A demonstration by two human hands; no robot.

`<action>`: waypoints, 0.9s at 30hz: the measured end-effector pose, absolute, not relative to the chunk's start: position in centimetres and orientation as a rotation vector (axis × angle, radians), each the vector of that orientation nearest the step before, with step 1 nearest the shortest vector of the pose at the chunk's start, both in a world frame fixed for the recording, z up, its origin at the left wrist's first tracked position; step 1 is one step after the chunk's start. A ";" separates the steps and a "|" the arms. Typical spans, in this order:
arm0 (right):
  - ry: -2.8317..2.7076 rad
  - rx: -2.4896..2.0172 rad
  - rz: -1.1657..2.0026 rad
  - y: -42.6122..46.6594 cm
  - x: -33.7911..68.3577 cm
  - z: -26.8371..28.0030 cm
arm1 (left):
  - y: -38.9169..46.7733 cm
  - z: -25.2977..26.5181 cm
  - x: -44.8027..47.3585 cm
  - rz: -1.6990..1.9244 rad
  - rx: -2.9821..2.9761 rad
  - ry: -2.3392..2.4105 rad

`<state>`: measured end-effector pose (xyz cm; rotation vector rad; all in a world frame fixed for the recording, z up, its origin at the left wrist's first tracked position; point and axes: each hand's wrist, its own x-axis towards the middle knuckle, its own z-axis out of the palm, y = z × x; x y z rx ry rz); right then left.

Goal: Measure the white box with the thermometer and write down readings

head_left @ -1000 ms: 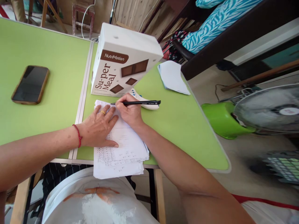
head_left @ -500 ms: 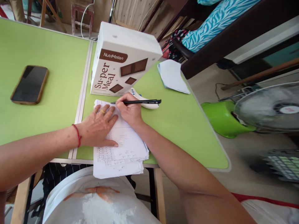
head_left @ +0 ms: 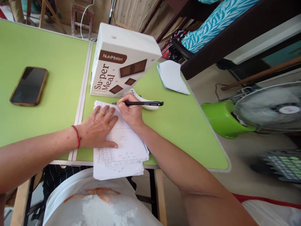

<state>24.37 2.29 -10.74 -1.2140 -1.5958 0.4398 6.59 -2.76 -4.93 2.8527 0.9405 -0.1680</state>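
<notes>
My left hand point(head_left: 100, 127) lies flat with spread fingers on a stack of white paper point(head_left: 128, 146), a ring on one finger and a red cord at the wrist. Rows of handwriting cover part of the top sheet. In my right hand point(head_left: 130, 110) is a black pen point(head_left: 148, 103), its tip at the upper part of the sheet, its back end pointing right. The stack's lower end hangs over the table's front edge. Just beyond the paper stands a white box point(head_left: 127, 47) marked NutriMotion. A white curved object point(head_left: 150, 106) is partly hidden behind my right hand and the box.
A phone in a brown case point(head_left: 29, 85) lies left on the green table point(head_left: 188, 135). Folded white sheets point(head_left: 172, 77) are near the table's right edge. Beyond that edge are a fan point(head_left: 270, 108) and a bright green stool or bin point(head_left: 221, 119) on the floor.
The pen's back end has shifted very slightly right against my hand. Otherwise the whole view has moved a few pixels left; both hands keep their places on the paper.
</notes>
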 end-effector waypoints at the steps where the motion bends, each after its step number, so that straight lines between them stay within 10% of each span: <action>1: -1.595 -1.214 0.425 2.3 24.4 -10.8 | -2.8 -4.9 6.6 -0.169 2.854 0.941; 27: -1.559 -1.225 0.417 2.3 24.4 -10.8 | -2.7 -5.1 6.5 -0.104 2.858 0.929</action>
